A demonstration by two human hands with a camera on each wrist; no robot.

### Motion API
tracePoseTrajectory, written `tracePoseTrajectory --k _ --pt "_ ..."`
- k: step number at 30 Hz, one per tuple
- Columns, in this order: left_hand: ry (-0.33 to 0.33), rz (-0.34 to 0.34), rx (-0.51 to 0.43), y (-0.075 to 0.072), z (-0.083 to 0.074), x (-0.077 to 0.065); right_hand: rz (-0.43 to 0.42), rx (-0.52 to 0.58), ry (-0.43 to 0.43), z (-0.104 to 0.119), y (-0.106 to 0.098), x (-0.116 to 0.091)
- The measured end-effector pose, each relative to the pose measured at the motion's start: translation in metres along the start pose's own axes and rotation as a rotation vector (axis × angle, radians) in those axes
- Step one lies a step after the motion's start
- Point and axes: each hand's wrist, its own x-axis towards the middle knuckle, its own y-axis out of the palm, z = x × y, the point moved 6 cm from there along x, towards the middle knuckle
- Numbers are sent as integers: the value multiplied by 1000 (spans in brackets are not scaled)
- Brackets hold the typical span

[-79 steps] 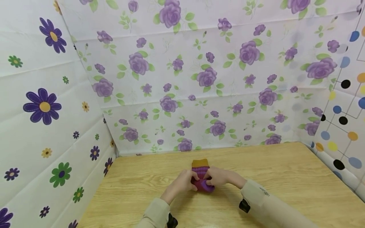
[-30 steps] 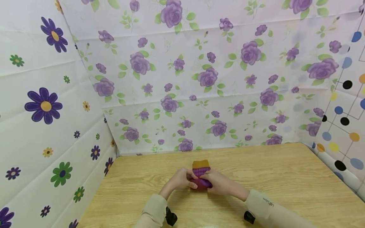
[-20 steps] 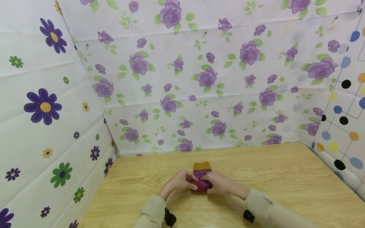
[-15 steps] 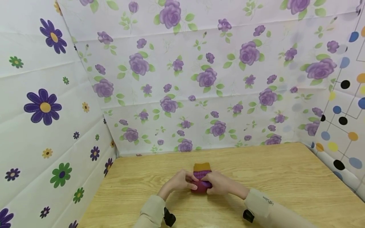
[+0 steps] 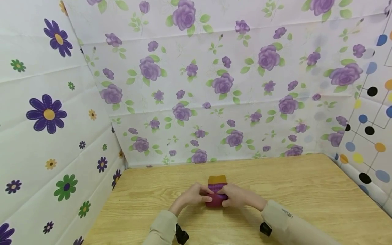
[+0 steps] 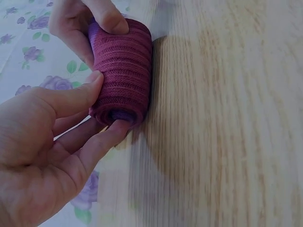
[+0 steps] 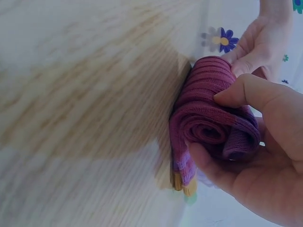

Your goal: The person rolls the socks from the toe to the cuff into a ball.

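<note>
A pair of ribbed maroon and purple socks (image 5: 215, 201) lies on the wooden table, partly rolled up, with its flat mustard cuff end pointing away from me. My left hand (image 5: 193, 194) grips the left end of the roll, one fingertip at the coiled opening in the left wrist view. At the other end my right hand (image 5: 238, 196) pinches the roll between thumb and fingers. The spiral of the rolled socks (image 7: 208, 127) shows in the right wrist view, with a purple fold beside it and two layered cuff ends below. Fingers hide part of the roll.
The light wooden table (image 5: 288, 190) extends around both hands. Behind it hangs a white sheet with purple roses (image 5: 223, 83). A daisy-print sheet (image 5: 46, 115) closes the left side, and a dotted sheet (image 5: 372, 146) the right.
The right hand has shifted its grip around the roll, and the purple part that stuck out at the front is tucked in. The cuff end has come slightly nearer to me.
</note>
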Motion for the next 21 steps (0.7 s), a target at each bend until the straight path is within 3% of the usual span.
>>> tracePoseTrajectory --k 7,21 --pt "10 -52 33 1 2 -1 25 14 4 1 -2 1" --pt "-20 -97 -18 1 0 -4 54 54 41 1 -4 1"
